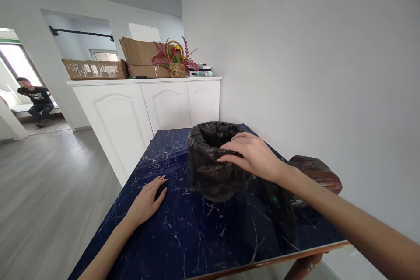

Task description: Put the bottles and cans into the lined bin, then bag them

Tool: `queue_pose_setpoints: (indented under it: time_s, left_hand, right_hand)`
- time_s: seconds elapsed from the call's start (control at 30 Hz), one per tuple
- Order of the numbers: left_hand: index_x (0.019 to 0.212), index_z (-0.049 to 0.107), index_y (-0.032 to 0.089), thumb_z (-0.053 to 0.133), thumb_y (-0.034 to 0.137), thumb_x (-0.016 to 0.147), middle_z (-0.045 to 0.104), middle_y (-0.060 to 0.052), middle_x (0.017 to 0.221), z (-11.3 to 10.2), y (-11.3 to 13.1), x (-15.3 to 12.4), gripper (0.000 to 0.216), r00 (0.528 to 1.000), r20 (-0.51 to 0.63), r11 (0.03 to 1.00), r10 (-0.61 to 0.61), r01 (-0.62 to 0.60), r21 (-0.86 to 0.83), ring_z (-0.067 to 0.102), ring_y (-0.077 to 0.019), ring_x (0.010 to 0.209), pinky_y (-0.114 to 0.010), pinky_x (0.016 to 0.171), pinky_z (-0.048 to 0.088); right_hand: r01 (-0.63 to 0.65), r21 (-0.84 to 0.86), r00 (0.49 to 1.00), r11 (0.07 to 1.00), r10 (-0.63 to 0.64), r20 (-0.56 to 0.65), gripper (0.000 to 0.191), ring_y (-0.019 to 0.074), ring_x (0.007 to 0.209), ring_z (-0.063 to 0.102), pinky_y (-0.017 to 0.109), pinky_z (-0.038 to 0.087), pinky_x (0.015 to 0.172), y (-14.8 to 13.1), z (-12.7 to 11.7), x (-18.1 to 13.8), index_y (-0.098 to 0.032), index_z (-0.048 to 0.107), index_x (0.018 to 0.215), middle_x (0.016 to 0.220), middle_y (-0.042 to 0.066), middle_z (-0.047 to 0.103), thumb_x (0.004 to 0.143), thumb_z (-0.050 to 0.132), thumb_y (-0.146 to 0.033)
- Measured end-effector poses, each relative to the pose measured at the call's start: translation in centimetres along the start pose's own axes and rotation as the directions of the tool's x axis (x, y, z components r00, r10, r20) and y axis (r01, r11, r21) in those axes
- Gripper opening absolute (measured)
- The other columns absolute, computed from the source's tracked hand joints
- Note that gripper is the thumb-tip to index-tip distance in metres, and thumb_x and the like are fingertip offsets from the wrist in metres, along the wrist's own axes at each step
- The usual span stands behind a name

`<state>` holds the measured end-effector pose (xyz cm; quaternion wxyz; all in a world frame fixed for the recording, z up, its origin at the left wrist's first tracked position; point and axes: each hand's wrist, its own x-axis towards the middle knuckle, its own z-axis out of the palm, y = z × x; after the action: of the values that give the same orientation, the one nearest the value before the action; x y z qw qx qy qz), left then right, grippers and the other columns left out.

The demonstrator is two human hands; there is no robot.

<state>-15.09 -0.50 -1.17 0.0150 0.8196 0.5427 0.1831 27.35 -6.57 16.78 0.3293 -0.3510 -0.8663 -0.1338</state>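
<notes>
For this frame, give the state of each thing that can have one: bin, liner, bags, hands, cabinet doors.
Small bin: upright on the blue marble table, lined.
Black bin liner: fitted over the rim, mouth open.
Right hand: on the liner's rim, fingers curled over it.
Left hand: flat on the table, holding nothing.
Dark bag: lying on the table, looks filled.
Cabinet doors: all closed.

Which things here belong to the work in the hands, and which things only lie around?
In hand:
- right hand on the black bag's rim
- black bag lining a small bin
- left hand flat on the blue marble table

Lying about:
- dark bundle by the wall
- flower basket
- cardboard boxes
</notes>
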Motion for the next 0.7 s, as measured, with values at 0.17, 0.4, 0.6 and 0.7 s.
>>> queue_pose_setpoints:
  time_s: [0.17, 0.4, 0.6, 0.7]
  left_hand:
    - [0.151, 0.061, 0.025, 0.036, 0.064, 0.109, 0.056, -0.007, 0.164, -0.2, 0.3, -0.1, 0.063, 1.0, 0.012, 1.0, -0.016, 0.016, 0.002, 0.047, -0.0335, 0.157, -0.059, 0.13, 0.039]
    - [0.149, 0.063, 0.026, 0.037, 0.064, 0.109, 0.057, -0.007, 0.164, 0.0, 0.1, -0.2, 0.061, 1.0, 0.003, 1.0, -0.004, 0.004, -0.008, 0.048, -0.0324, 0.156, -0.057, 0.129, 0.041]
    - [0.15, 0.063, 0.024, 0.038, 0.062, 0.109, 0.057, -0.009, 0.164, 0.2, -0.1, -0.2, 0.062, 1.0, 0.0, 1.0, 0.0, 0.0, -0.024, 0.047, -0.033, 0.156, -0.058, 0.129, 0.04]
    - [0.149, 0.064, 0.024, 0.038, 0.062, 0.109, 0.058, -0.009, 0.163, 0.3, -0.2, -0.2, 0.061, 1.0, -0.018, 1.0, 0.01, -0.01, -0.027, 0.048, -0.033, 0.156, -0.058, 0.129, 0.04]
  right_hand:
    - [-0.123, -0.204, 0.979, 0.971, 0.153, 0.137, 0.034, 0.0292, 0.102, 0.078, 0.042, 0.057, 0.093, 4.7, -0.3, 1.4, -0.026, 0.079, 0.117, 0.102, 0.005, 0.084, 0.108, 0.06, -0.052]
    - [-0.373, -0.463, 0.87, 0.804, 0.477, 0.127, 0.043, 0.0319, 0.101, 0.077, 0.035, 0.051, 0.075, 11.6, -0.7, -0.5, -0.025, 0.077, 0.129, 0.108, 0.009, 0.084, 0.107, 0.058, -0.057]
    - [-0.484, -0.569, 0.775, 0.665, 0.627, 0.073, 0.049, 0.0334, 0.098, 0.076, 0.037, 0.051, 0.074, 15.0, -2.0, -2.9, -0.024, 0.076, 0.132, 0.105, 0.013, 0.083, 0.105, 0.056, -0.06]
    - [-0.476, -0.552, 0.808, 0.685, 0.589, 0.035, 0.049, 0.0346, 0.103, 0.075, 0.044, 0.055, 0.086, 14.7, -1.8, -3.5, -0.02, 0.073, 0.136, 0.107, 0.016, 0.082, 0.107, 0.053, -0.053]
